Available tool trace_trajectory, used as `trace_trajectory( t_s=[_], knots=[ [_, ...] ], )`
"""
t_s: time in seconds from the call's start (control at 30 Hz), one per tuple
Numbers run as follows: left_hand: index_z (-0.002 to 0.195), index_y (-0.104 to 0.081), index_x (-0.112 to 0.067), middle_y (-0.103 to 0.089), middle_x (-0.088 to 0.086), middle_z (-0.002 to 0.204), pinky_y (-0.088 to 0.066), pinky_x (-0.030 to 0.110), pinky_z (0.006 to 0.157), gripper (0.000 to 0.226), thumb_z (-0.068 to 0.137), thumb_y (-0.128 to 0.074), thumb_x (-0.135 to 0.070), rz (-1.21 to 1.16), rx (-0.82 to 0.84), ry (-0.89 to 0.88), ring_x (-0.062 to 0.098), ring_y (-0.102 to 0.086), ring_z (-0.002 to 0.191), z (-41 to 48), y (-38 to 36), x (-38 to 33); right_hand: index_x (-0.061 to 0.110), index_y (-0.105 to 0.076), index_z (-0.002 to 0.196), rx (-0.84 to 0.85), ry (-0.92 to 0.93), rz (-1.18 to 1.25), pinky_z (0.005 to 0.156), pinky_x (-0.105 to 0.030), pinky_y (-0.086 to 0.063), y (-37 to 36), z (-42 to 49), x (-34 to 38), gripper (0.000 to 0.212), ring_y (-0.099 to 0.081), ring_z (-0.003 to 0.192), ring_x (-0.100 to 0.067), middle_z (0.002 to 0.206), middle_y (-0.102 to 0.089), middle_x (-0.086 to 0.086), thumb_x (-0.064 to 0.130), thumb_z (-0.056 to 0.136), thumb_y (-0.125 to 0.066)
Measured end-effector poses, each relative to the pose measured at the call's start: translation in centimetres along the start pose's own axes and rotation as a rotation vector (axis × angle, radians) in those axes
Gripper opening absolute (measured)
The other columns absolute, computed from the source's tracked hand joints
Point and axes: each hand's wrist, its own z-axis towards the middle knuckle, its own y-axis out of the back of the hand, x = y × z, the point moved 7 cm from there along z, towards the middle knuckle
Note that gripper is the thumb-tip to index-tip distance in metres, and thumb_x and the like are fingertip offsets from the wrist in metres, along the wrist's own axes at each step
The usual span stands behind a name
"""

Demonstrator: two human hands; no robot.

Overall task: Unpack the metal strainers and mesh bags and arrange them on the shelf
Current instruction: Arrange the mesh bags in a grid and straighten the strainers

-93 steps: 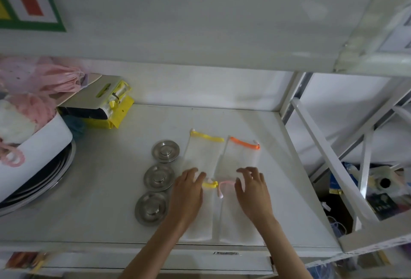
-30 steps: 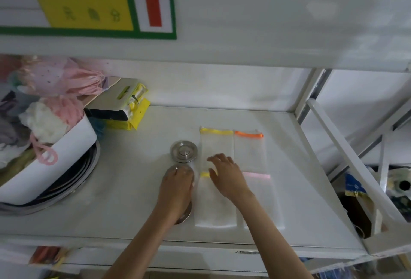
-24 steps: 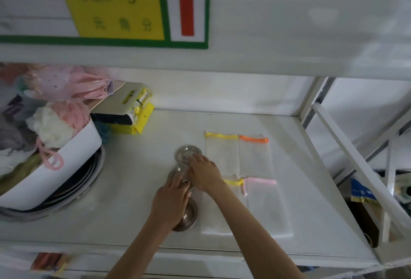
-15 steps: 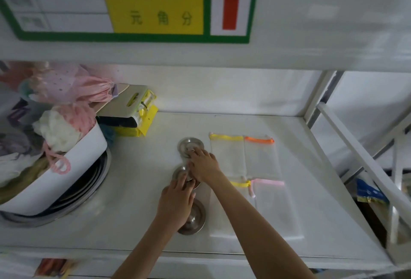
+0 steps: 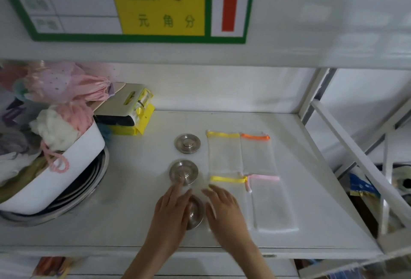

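Three metal strainers (image 5: 187, 143) form a column running from mid-shelf toward the front edge of the shelf (image 5: 89, 232), with four mesh bags (image 5: 241, 156) laid flat in a two-by-two grid just right of them, apparently for display. The left hand (image 5: 172, 209) and right hand (image 5: 224, 207) flank the nearest strainer (image 5: 195, 213), both flat, fingers spread, holding nothing.

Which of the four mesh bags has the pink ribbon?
The front right bag. Its top edge carries pink; the back right bag has orange, and both left ones have yellow.
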Motion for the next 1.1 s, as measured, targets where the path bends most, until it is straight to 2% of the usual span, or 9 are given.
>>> trace_trajectory(
  t_s=[0.07, 0.1, 0.17, 0.2, 0.3, 0.43, 0.63, 0.87, 1.1],
  knots=[
    [0.124, -0.061, -0.014, -0.055, 0.011, 0.139, -0.031, 0.027, 0.101, 0.043, 0.084, -0.045, -0.015, -0.009, -0.042, -0.049, 0.027, -0.056, 0.125, -2.1, 0.3, -0.3, 0.020, -0.057, 0.126, -0.005, 0.096, 0.004, 0.101, -0.027, -0.048, -0.7, -3.0, 1.8, 0.051, -0.059, 0.116, -0.015, 0.126, -0.064, 0.001, 0.010, 0.077, -0.067],
    [0.123, -0.062, -0.011, -0.057, 0.013, 0.137, -0.033, 0.028, 0.101, 0.046, 0.079, -0.052, -0.007, -0.010, -0.060, -0.063, 0.029, -0.058, 0.122, -2.5, 0.2, 0.0, 0.022, -0.060, 0.124, 0.018, 0.133, -0.017, 0.097, -0.027, -0.052, -1.3, -4.0, 2.6, 0.053, -0.062, 0.112, -0.013, 0.122, -0.066, 0.004, 0.014, 0.073, -0.071],
    [0.131, -0.055, -0.010, -0.047, 0.012, 0.145, -0.036, 0.034, 0.109, 0.060, 0.075, -0.060, 0.009, -0.065, -0.063, -0.026, 0.031, -0.048, 0.132, -1.9, 0.3, 0.9, 0.029, -0.067, 0.114, 0.095, 0.167, -0.084, 0.091, -0.026, -0.056, -2.4, -5.1, 3.9, 0.052, -0.066, 0.108, -0.008, 0.115, -0.070, 0.010, 0.030, 0.063, -0.079],
    [0.136, -0.050, -0.012, -0.041, 0.010, 0.150, -0.034, 0.037, 0.112, 0.062, 0.079, -0.059, 0.010, -0.082, -0.060, -0.002, 0.030, -0.041, 0.137, -1.2, 0.6, 1.3, 0.032, -0.069, 0.109, 0.135, 0.165, -0.110, 0.089, -0.024, -0.057, -2.9, -5.3, 4.3, 0.052, -0.067, 0.106, -0.006, 0.111, -0.071, 0.013, 0.038, 0.058, -0.081],
    [0.144, -0.037, -0.023, -0.028, 0.005, 0.157, -0.024, 0.036, 0.117, 0.055, 0.093, -0.049, -0.004, -0.009, -0.029, -0.015, 0.024, -0.026, 0.145, 1.7, 1.1, 1.9, 0.034, -0.071, 0.106, 0.185, 0.140, -0.195, 0.087, -0.024, -0.058, -3.9, -5.0, 5.0, 0.053, -0.067, 0.105, -0.004, 0.112, -0.071, 0.016, 0.049, 0.056, -0.080],
    [0.148, -0.025, -0.029, -0.015, 0.000, 0.161, -0.014, 0.034, 0.122, 0.057, 0.097, -0.042, -0.011, 0.107, 0.116, 0.002, 0.018, -0.016, 0.147, 4.8, 0.3, 3.0, 0.034, -0.073, 0.101, 0.186, 0.069, -0.294, 0.082, -0.024, -0.060, -4.2, -4.2, 5.7, 0.054, -0.070, 0.099, -0.004, 0.110, -0.073, 0.015, 0.056, 0.052, -0.079],
    [0.147, -0.026, -0.031, -0.021, 0.000, 0.160, -0.018, 0.038, 0.121, 0.054, 0.098, -0.039, -0.014, 0.164, 0.160, -0.023, 0.017, -0.025, 0.144, 5.8, -0.4, 3.7, 0.034, -0.075, 0.097, 0.143, 0.026, -0.330, 0.078, -0.020, -0.060, -4.1, -3.5, 6.6, 0.054, -0.071, 0.095, -0.003, 0.106, -0.075, 0.011, 0.060, 0.051, -0.078],
    [0.147, -0.029, -0.028, -0.018, 0.003, 0.161, -0.020, 0.040, 0.120, 0.049, 0.099, -0.037, -0.016, 0.165, 0.192, -0.043, 0.022, -0.025, 0.143, 5.8, -0.6, 3.8, 0.035, -0.073, 0.101, 0.120, 0.030, -0.324, 0.082, -0.027, -0.060, -4.3, -3.3, 6.7, 0.054, -0.070, 0.098, -0.005, 0.109, -0.074, 0.012, 0.060, 0.053, -0.077],
    [0.146, -0.032, -0.021, -0.004, 0.008, 0.162, -0.029, 0.040, 0.115, 0.048, 0.099, -0.041, -0.015, 0.123, 0.141, -0.069, 0.025, -0.027, 0.143, 5.0, 0.2, 2.5, 0.032, -0.071, 0.107, 0.136, 0.037, -0.286, 0.086, -0.026, -0.058, -4.1, -3.6, 6.5, 0.057, -0.067, 0.107, -0.003, 0.117, -0.070, 0.014, 0.057, 0.055, -0.077]
  ],
)
